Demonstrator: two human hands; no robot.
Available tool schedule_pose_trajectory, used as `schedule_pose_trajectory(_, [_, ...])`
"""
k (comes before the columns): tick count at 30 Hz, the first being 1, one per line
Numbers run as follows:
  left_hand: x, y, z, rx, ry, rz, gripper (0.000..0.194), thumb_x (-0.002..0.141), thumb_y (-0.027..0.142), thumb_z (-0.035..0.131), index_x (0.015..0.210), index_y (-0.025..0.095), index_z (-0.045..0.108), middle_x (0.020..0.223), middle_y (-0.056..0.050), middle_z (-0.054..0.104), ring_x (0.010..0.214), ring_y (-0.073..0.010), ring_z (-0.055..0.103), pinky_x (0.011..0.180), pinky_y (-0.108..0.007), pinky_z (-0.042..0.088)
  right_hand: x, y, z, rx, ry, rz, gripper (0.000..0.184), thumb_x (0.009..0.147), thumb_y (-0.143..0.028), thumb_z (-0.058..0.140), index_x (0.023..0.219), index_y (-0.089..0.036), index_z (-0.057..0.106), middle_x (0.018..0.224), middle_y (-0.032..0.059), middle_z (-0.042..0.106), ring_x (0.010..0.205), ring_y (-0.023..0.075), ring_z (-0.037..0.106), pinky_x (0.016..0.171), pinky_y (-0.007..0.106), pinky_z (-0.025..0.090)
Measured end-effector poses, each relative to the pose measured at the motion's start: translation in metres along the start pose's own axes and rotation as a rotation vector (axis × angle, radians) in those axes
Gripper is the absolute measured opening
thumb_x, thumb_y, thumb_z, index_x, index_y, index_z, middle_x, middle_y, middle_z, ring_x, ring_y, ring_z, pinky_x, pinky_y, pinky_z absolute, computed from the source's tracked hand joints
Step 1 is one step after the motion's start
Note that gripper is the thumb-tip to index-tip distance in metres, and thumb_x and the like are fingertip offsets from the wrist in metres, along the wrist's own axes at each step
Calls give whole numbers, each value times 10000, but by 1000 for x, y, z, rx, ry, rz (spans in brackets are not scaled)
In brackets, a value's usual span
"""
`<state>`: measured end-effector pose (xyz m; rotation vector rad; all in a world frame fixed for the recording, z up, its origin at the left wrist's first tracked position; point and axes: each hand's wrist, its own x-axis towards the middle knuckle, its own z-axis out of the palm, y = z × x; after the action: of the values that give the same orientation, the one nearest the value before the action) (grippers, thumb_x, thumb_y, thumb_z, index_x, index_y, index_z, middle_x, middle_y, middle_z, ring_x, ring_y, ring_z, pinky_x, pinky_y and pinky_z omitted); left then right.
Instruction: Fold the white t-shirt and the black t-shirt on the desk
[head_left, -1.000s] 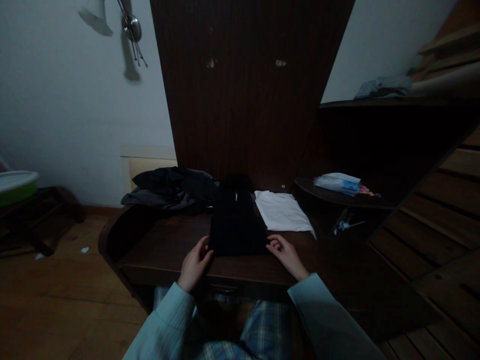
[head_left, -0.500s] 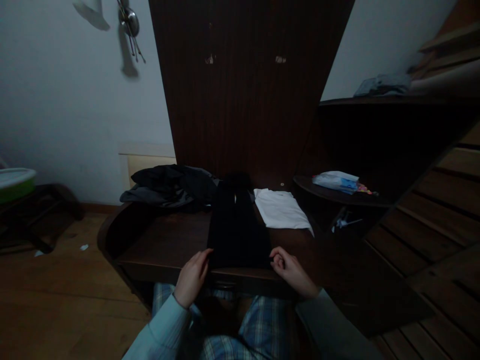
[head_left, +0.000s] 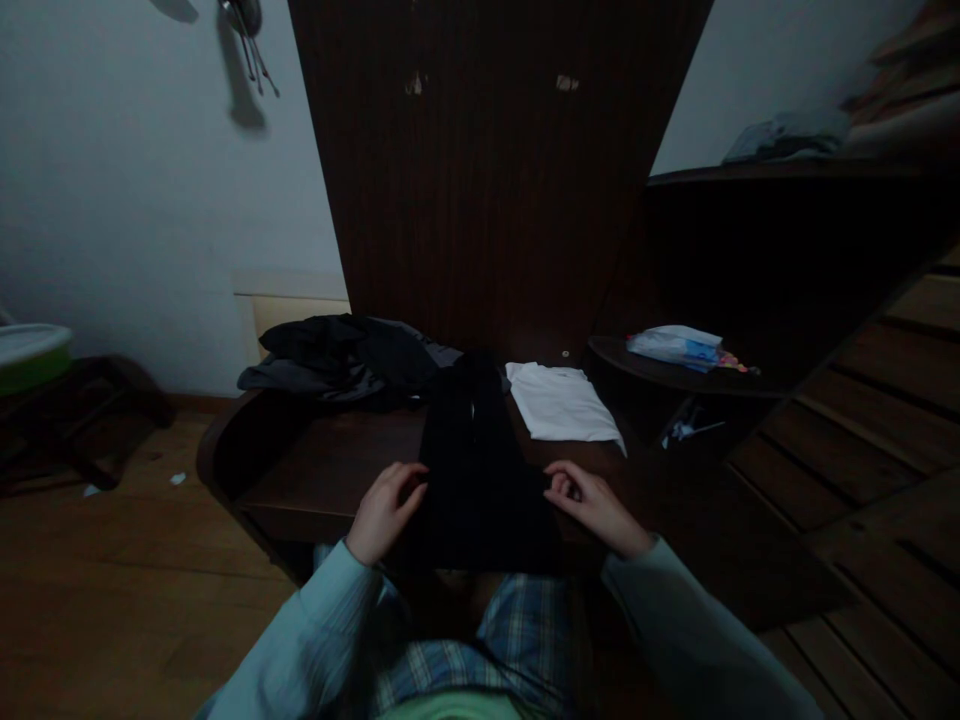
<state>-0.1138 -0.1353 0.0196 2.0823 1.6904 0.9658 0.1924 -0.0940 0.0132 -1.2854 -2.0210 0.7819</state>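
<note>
A dark, long black garment (head_left: 480, 500) lies lengthwise on the brown desk (head_left: 330, 470), its near end hanging over the front edge. At its left side my left hand (head_left: 386, 510) is closed, thumb and fingertips pinching the fabric's edge. Opposite, my right hand (head_left: 592, 505) has its fingers curled on the right edge of the same cloth. The garment's exact kind is hard to make out in the dim light. Just beyond my right hand, a folded white garment (head_left: 562, 405) rests flat on the desk.
A heap of black and grey clothes (head_left: 345, 360) sits at the desk's back left. On the right, a low shelf (head_left: 607, 352) carries a white and blue plastic packet (head_left: 679, 345). A green tub (head_left: 34, 360) stands on a dark stool at far left.
The black garment's near end has come toward me and now drops past the desk's front edge. Both hands sit slightly farther up along its sides; the view has tilted down a little.
</note>
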Motion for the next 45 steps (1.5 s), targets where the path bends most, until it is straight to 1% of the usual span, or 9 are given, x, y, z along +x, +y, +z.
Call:
schedule_pose_trajectory(3, [36,-8,7,13,-3,10,319,715,328,522,992,172,548,984,-76,588,940,-209,529,853,-355,411,31,3,0,-21,-27,-72,361,654,-348,618,960,-194,506,900,47,581,838,173,545,752,299,424])
schedule_pose_trajectory(6, [58,-17,12,10,-161,-38,356,658,384,577,932,158,560,954,-83,598,908,-215,546,805,-329,431,50,4,5,-101,-139,-98,423,606,-346,672,966,-183,523,914,58,579,863,189,544,778,317,424])
schedule_pose_trajectory(12, [61,-25,10,51,-292,-89,309,586,426,622,752,173,560,805,-45,601,778,-202,563,698,-288,431,56,5,12,-297,-219,-143,271,593,-339,701,757,-179,557,811,43,579,795,194,545,721,304,422])
schedule_pose_trajectory(17, [53,-20,3,-44,-248,-52,259,631,412,581,714,174,520,733,-7,574,711,-165,543,665,-264,414,47,-3,7,-213,-233,-159,205,672,-338,632,766,-183,537,782,14,590,755,174,554,690,278,411])
schedule_pose_trajectory(21, [48,-9,-8,-199,-256,-24,269,649,412,569,741,173,488,728,13,557,716,-143,525,658,-244,416,40,-19,-12,-71,-276,-114,217,679,-379,604,752,-187,534,755,-6,591,739,169,554,673,268,414])
schedule_pose_trajectory(27, [69,2,-18,-390,-140,-1,252,655,373,577,765,174,468,764,16,546,753,-137,520,695,-254,424,67,-32,-35,-9,-228,-118,201,648,-364,612,719,-189,541,716,-13,579,734,167,540,687,278,412])
schedule_pose_trajectory(33, [103,-21,19,-215,16,-193,173,642,268,596,730,169,485,727,-2,555,756,-167,543,725,-292,425,105,4,0,-71,-96,-43,194,594,-291,635,720,-171,549,724,-4,592,748,169,550,707,294,413])
schedule_pose_trajectory(38, [93,-39,38,-290,50,-328,348,683,338,577,968,155,498,803,-33,593,753,-164,573,698,-294,455,103,25,19,-38,54,-62,233,603,-299,622,791,-179,556,806,7,611,807,168,560,755,306,407])
schedule_pose_trajectory(45, [77,-41,32,-567,83,-201,411,760,307,474,1149,179,437,1046,-68,581,896,-167,572,760,-297,470,103,27,23,145,125,-77,255,615,-342,612,805,-185,544,823,17,605,842,174,561,788,323,412])
